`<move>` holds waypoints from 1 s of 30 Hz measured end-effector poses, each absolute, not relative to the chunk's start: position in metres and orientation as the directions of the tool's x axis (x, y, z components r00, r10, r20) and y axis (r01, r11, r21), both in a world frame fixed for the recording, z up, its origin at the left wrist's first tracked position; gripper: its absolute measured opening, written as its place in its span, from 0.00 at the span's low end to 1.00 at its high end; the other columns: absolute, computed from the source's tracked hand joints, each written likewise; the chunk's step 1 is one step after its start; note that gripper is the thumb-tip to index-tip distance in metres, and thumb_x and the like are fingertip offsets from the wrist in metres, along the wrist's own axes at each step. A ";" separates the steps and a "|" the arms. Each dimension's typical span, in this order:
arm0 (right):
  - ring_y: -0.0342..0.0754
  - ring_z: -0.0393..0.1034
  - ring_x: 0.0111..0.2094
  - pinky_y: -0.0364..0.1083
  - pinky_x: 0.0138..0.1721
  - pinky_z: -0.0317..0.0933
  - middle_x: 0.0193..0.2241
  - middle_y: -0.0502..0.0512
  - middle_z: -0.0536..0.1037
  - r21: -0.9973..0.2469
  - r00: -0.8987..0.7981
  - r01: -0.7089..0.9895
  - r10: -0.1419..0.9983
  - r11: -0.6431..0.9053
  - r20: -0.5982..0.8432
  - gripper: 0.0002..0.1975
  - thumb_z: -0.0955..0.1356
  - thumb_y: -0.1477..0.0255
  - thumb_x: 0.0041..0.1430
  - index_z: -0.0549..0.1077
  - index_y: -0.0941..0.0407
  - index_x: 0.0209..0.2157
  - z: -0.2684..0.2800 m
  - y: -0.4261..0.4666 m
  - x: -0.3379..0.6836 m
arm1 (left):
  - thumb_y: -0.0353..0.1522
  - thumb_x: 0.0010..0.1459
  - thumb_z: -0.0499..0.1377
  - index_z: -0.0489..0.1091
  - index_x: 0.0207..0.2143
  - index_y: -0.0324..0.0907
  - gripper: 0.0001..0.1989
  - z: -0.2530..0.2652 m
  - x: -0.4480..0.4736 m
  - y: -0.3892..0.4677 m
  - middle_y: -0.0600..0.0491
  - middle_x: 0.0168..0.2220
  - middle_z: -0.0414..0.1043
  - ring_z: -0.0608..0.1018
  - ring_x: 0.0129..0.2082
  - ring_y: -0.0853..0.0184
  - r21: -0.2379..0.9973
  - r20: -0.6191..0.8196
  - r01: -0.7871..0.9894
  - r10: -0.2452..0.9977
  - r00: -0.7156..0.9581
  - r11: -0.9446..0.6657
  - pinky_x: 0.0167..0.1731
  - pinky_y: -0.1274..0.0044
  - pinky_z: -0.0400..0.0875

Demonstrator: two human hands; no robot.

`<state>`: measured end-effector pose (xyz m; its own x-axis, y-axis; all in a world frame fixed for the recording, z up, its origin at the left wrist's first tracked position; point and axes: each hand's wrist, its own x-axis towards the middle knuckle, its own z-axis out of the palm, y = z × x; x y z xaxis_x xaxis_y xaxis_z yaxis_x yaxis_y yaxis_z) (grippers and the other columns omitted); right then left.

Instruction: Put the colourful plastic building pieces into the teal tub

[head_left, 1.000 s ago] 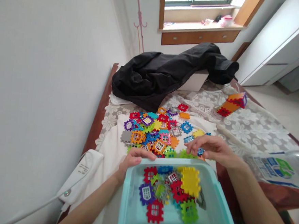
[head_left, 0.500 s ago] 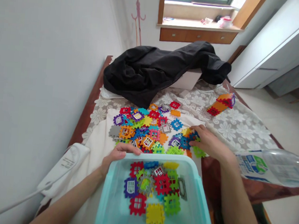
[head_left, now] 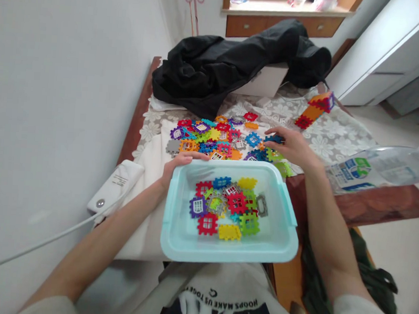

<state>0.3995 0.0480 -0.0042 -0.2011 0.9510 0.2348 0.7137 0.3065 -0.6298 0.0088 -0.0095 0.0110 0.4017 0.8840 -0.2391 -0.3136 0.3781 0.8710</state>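
A light-blue plastic bin [head_left: 224,253] stands in front of me with several toothed plastic building tiles inside, among them a red tile [head_left: 207,223] and a yellow tile [head_left: 229,232]. My left hand [head_left: 180,167] grips the bin's far left corner, its fingers along the rim. Beyond the bin, at the right end of a loose pile of tiles [head_left: 214,134], my right hand [head_left: 291,146] pinches a blue tile [head_left: 276,139] between thumb and fingers. A green tile [head_left: 283,169] lies just below that hand.
A black garment [head_left: 201,75] covers a white box [head_left: 263,82] at the back. An orange and red tile construction [head_left: 313,109] stands on the far right tablecloth. A clear bottle [head_left: 384,169] lies on the right; a white power strip [head_left: 117,184] sits along the left wall.
My view has tilted down, so the whole bin and my shirt now show. My right hand has raised its fingers from the tiles, with a blue tile between them. My left hand stays on the rim.
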 end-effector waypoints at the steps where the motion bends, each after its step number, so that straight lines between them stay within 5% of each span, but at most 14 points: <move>1: 0.53 0.75 0.36 0.51 0.38 0.67 0.38 0.56 0.84 -0.675 -0.203 0.667 0.949 0.315 0.242 0.22 0.75 0.51 0.62 0.82 0.52 0.48 -0.004 0.048 0.393 | 0.39 0.47 0.67 0.87 0.36 0.40 0.16 0.011 0.009 -0.009 0.48 0.33 0.84 0.82 0.32 0.61 0.875 -0.229 -0.318 0.890 0.393 0.366 0.36 0.73 0.77; 7: 0.45 0.70 0.29 0.46 0.29 0.65 0.33 0.51 0.81 -0.890 -0.171 0.320 0.944 0.325 0.284 0.23 0.78 0.50 0.57 0.82 0.52 0.45 0.019 0.027 0.346 | 0.41 0.45 0.69 0.88 0.35 0.39 0.18 0.009 0.006 -0.006 0.46 0.35 0.84 0.80 0.31 0.62 0.886 -0.217 -0.301 0.889 0.404 0.353 0.35 0.73 0.75; 14: 0.52 0.78 0.36 0.52 0.43 0.74 0.36 0.54 0.84 -0.697 -0.246 0.430 0.817 0.574 0.521 0.16 0.78 0.54 0.60 0.82 0.50 0.41 0.076 -0.021 0.304 | 0.42 0.48 0.67 0.88 0.39 0.37 0.21 0.007 0.004 -0.007 0.43 0.39 0.85 0.82 0.35 0.57 0.895 -0.213 -0.272 0.875 0.435 0.353 0.38 0.71 0.75; 21: 0.54 0.79 0.42 0.51 0.46 0.73 0.42 0.56 0.84 -0.716 -0.539 0.328 0.745 0.616 0.394 0.23 0.73 0.47 0.65 0.82 0.49 0.49 0.080 -0.018 0.305 | 0.42 0.48 0.67 0.88 0.40 0.38 0.21 0.006 0.004 -0.009 0.43 0.41 0.85 0.81 0.36 0.57 0.898 -0.222 -0.273 0.891 0.397 0.345 0.38 0.70 0.74; 26: 0.59 0.78 0.47 0.58 0.54 0.70 0.44 0.60 0.84 -0.575 -0.275 0.639 0.850 0.510 0.449 0.23 0.63 0.50 0.75 0.82 0.50 0.47 0.035 0.008 0.345 | 0.41 0.50 0.66 0.87 0.40 0.38 0.21 0.004 0.003 -0.009 0.44 0.39 0.85 0.81 0.34 0.58 0.890 -0.210 -0.293 0.886 0.414 0.348 0.37 0.71 0.74; 30: 0.68 0.65 0.68 0.67 0.67 0.59 0.68 0.66 0.71 -0.348 -0.304 0.834 0.882 0.429 0.359 0.27 0.68 0.54 0.71 0.73 0.51 0.65 -0.019 0.025 0.371 | 0.42 0.50 0.66 0.88 0.42 0.37 0.22 0.004 0.003 -0.007 0.44 0.37 0.85 0.82 0.33 0.58 0.887 -0.214 -0.295 0.883 0.417 0.354 0.37 0.71 0.75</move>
